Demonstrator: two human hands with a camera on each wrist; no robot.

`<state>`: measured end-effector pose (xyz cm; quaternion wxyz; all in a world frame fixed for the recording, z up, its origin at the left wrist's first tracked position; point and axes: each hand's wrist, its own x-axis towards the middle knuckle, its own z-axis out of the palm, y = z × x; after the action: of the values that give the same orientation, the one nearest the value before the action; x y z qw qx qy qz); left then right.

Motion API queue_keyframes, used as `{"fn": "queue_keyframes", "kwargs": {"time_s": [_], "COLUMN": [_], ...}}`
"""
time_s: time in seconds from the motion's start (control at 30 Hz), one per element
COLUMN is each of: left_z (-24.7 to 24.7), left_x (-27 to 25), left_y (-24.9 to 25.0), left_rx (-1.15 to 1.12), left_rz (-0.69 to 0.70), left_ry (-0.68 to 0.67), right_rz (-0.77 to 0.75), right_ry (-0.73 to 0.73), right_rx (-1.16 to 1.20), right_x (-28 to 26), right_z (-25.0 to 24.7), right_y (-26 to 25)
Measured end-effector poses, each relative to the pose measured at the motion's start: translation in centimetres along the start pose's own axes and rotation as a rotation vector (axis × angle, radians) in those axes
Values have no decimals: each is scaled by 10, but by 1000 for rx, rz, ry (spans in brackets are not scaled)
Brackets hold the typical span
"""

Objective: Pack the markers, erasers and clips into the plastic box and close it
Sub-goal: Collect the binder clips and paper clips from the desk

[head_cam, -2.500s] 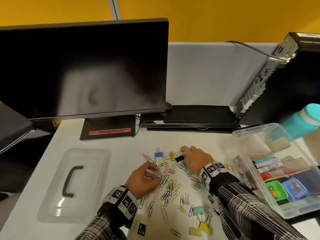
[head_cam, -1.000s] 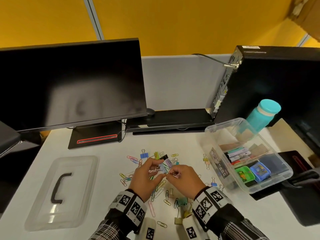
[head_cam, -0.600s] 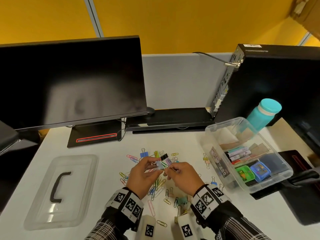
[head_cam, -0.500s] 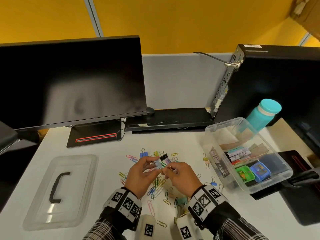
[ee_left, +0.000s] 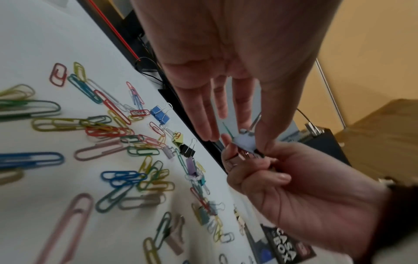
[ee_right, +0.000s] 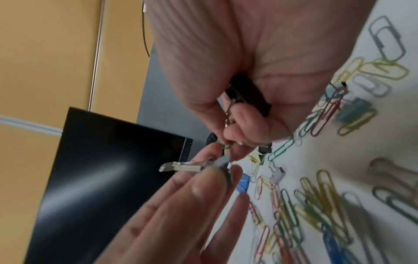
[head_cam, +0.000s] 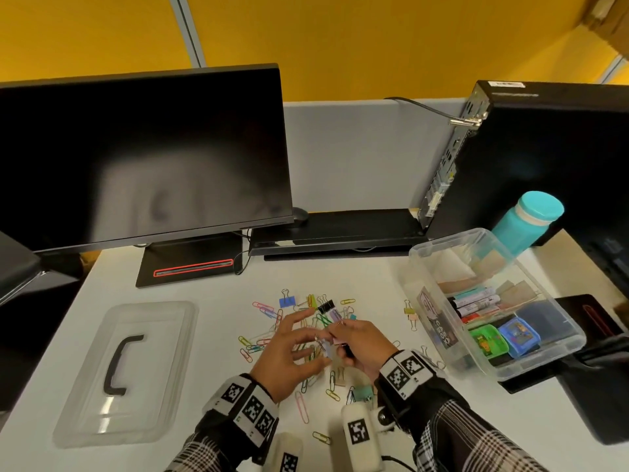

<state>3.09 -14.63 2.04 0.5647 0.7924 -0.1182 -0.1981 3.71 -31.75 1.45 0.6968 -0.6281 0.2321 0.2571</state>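
My left hand pinches a pale blue binder clip between thumb and a finger, its other fingers spread straight. My right hand meets it just above the desk, curled round a black binder clip and a green paper clip. Many coloured clips lie loose on the white desk under and around both hands. To the right stands the clear plastic box, uncovered, with markers and a green eraser and a blue eraser inside. Its lid lies flat at the left.
A dark monitor stands at the back left and a black computer case at the back right. A teal bottle is behind the box. A black device lies at the desk's right edge.
Both hands left the desk and came together over the pile. In the last half second the left hand's free fingers spread out while it kept the pale clip against the right hand.
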Motion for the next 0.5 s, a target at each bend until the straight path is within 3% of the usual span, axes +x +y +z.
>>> {"fn": "queue_keyframes", "kwargs": {"time_s": [0.07,0.13,0.27,0.33,0.5], "left_z": [1,-2,-25,-38,-58], "left_x": [-5,-10,-15,-17,-9], "left_y": [-4,-6,-17,-27,-38], "left_rx": [42,-15,-130,-200,-421], "left_rz": [13,-24,-169,-227,-354], "left_ry": [-21,43,208,219,354], "right_rz": [-72,-165,-235,-219,-310], "right_ry": [94,181,117,111,290], "right_rx": [-167,-466,-1054,-1106,-975], "right_x": [6,9,6,2,1], "right_z": [-4,-9,-14,-19,-34], "right_y": [0,1,17,24,12]}}
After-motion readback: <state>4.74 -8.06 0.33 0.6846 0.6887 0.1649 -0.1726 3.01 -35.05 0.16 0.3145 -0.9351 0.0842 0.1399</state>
